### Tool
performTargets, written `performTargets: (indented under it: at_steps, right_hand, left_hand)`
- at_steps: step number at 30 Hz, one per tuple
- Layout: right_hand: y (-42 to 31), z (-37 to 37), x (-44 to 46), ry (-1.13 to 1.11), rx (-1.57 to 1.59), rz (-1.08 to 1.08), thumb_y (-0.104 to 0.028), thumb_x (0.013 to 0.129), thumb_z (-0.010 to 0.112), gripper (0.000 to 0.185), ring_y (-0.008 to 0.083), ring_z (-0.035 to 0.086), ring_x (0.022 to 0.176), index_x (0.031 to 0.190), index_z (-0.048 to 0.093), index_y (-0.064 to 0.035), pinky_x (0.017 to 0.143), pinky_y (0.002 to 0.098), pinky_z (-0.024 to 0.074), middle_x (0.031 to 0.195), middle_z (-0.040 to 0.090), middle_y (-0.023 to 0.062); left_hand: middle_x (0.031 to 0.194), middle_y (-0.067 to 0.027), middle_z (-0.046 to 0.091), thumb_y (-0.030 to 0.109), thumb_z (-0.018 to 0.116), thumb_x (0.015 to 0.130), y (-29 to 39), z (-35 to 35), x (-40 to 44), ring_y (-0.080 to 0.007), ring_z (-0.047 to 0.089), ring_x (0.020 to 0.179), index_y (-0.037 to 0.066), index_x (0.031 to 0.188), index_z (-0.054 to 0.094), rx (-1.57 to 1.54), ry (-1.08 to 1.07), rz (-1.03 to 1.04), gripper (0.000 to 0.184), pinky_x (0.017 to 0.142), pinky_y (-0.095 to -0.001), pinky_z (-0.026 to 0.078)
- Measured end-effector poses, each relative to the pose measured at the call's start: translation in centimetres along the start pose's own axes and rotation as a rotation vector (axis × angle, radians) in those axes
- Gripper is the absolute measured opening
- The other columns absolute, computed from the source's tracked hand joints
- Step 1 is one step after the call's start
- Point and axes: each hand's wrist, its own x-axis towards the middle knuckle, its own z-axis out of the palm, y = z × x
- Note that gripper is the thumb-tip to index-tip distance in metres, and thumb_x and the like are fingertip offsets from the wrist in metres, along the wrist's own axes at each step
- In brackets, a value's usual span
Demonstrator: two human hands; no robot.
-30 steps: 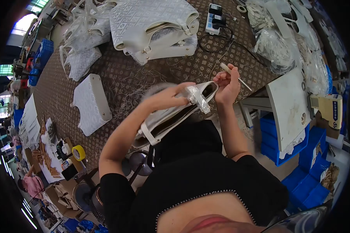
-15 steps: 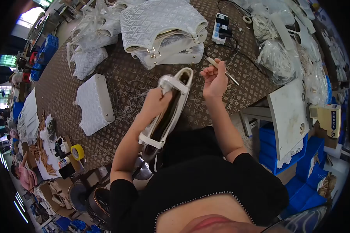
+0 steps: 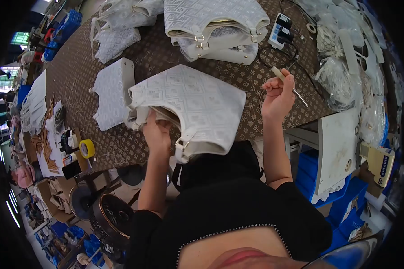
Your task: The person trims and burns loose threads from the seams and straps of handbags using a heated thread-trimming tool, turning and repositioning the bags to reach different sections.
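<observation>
My left hand (image 3: 158, 133) is closed on the rim of a white patterned handbag (image 3: 202, 101), with its fingers partly hidden inside the opening. The bag hangs tilted over the near side of the table, its patterned face up and a buckled strap end low at the front. In my right hand (image 3: 277, 99), held between the fingers apart from the bag, is a soldering iron (image 3: 300, 96) with a pale handle and a metal rod that points down to the right. A thin dark cord appears to run from its handle.
A brown patterned table (image 3: 152, 58) carries loose threads. More white handbags (image 3: 217, 15) lie at the back, and a patterned bag piece (image 3: 114, 92) lies left. A power strip (image 3: 278, 33), plastic-wrapped parts (image 3: 334, 83) and yellow tape (image 3: 87, 149) are near the edges. A fan (image 3: 112, 215) stands below left.
The handbag has turned from opening-up to patterned face up, swung by my left hand. My right hand keeps the soldering iron at a similar height. The whole view has shifted slightly.
</observation>
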Motion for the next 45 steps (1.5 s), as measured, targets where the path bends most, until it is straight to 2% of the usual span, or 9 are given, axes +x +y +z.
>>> performTargets:
  at_steps: [5, 18, 21, 25, 27, 30, 32, 35, 45]
  right_hand:
    - [-1.6, -1.1, -2.5, -0.084, -0.065, 0.032, -0.027, 0.095, 0.046, 0.029, 0.0129, 0.05, 0.06, 0.105, 0.055, -0.001, 0.058, 0.0284, 0.0461, 0.066, 0.052, 0.004]
    - [-2.5, -3.1, -7.7, -0.185, -0.45, 0.195, -0.019, 0.096, 0.044, 0.025, 0.013, 0.056, 0.063, 0.101, 0.056, 0.003, 0.069, 0.0311, 0.0501, 0.068, 0.058, 0.0074]
    - [-2.3, -2.8, -7.9, -0.214, -0.522, 0.223, -0.019, 0.095, 0.045, 0.025, 0.0123, 0.056, 0.063, 0.1, 0.057, 0.0028, 0.069, 0.0311, 0.0502, 0.069, 0.058, 0.0071]
    - [-2.3, -3.0, -7.4, -0.21, -0.499, 0.225, -0.019, 0.095, 0.045, 0.025, 0.0123, 0.056, 0.063, 0.1, 0.057, 0.0029, 0.068, 0.0308, 0.05, 0.069, 0.059, 0.0076]
    - [-2.4, -2.9, -7.5, -0.237, -0.532, 0.24, -0.019, 0.095, 0.045, 0.025, 0.0124, 0.056, 0.063, 0.1, 0.057, 0.0029, 0.067, 0.0305, 0.0497, 0.07, 0.059, 0.0081]
    - [-2.4, -2.7, -7.6, -0.223, -0.539, 0.266, -0.019, 0.096, 0.045, 0.026, 0.0126, 0.056, 0.064, 0.101, 0.056, 0.003, 0.067, 0.0304, 0.0494, 0.071, 0.059, 0.0088]
    - [-2.4, -3.1, -7.6, -0.244, -0.516, 0.276, -0.02, 0.096, 0.045, 0.026, 0.0127, 0.056, 0.064, 0.101, 0.056, 0.003, 0.067, 0.0304, 0.0493, 0.072, 0.059, 0.0089]
    - [-2.5, -3.5, -7.8, -0.263, -0.481, 0.298, -0.02, 0.096, 0.045, 0.026, 0.0132, 0.056, 0.065, 0.101, 0.056, 0.003, 0.067, 0.0304, 0.0491, 0.073, 0.06, 0.0093]
    - [-2.5, -3.5, -7.9, -0.11, -0.408, 0.307, -0.022, 0.095, 0.046, 0.027, 0.0137, 0.057, 0.063, 0.101, 0.055, 0.003, 0.063, 0.0277, 0.0495, 0.072, 0.06, 0.0098]
  left_hand:
    - [0.12, -0.0058, 0.051, 0.023, 0.051, 0.092, -3.0, 0.9, -7.1, -0.0216, 0.052, 0.109, 0.007, 0.122, 0.043, -0.098, -0.057, -0.161, 0.035, 0.089, -0.0408, 0.049]
    - [0.126, -0.0083, 0.048, 0.03, 0.045, 0.096, 1.4, -1.5, -13.2, -0.0199, 0.051, 0.113, 0.008, 0.127, 0.041, 0.077, -0.169, -0.591, 0.038, 0.085, -0.0333, 0.051]
    - [0.123, -0.0108, 0.052, 0.025, 0.047, 0.095, 1.3, -5.8, -12.7, -0.0235, 0.052, 0.112, 0.006, 0.121, 0.047, 0.541, -0.165, -0.472, 0.033, 0.085, -0.0352, 0.05]
    - [0.106, -0.01, 0.061, 0.013, 0.053, 0.09, 7.1, -9.6, -7.3, -0.0237, 0.058, 0.1, 0.001, 0.112, 0.057, 2.089, -0.433, -0.425, 0.025, 0.084, -0.0349, 0.046]
    - [0.105, -0.0114, 0.062, 0.01, 0.056, 0.086, 9.6, -10.4, -5.8, -0.0207, 0.058, 0.098, 0.001, 0.108, 0.061, 1.996, -0.228, 0.651, 0.024, 0.082, -0.0321, 0.046]
    - [0.105, -0.0139, 0.062, 0.01, 0.058, 0.083, 12.6, -4.7, -5.9, -0.0217, 0.059, 0.1, 0.001, 0.104, 0.062, 1.32, 0.025, 0.37, 0.023, 0.084, -0.0317, 0.045]
    - [0.106, -0.0135, 0.062, 0.011, 0.059, 0.083, 11.9, 0.5, -6.8, -0.022, 0.058, 0.1, 0.0, 0.102, 0.063, 1.281, -0.467, 0.67, 0.023, 0.086, -0.0326, 0.044]
    - [0.106, -0.0135, 0.062, 0.018, 0.063, 0.081, 9.4, 5.4, -5.6, -0.0236, 0.059, 0.099, 0.0, 0.103, 0.063, 1.248, -1.118, 0.265, 0.029, 0.086, -0.0335, 0.045]
    - [0.088, -0.0111, 0.064, 0.047, 0.063, 0.078, 1.7, 13.6, -3.7, -0.0204, 0.06, 0.08, 0.0, 0.094, 0.066, 1.375, -1.611, -0.481, 0.05, 0.069, -0.0304, 0.047]
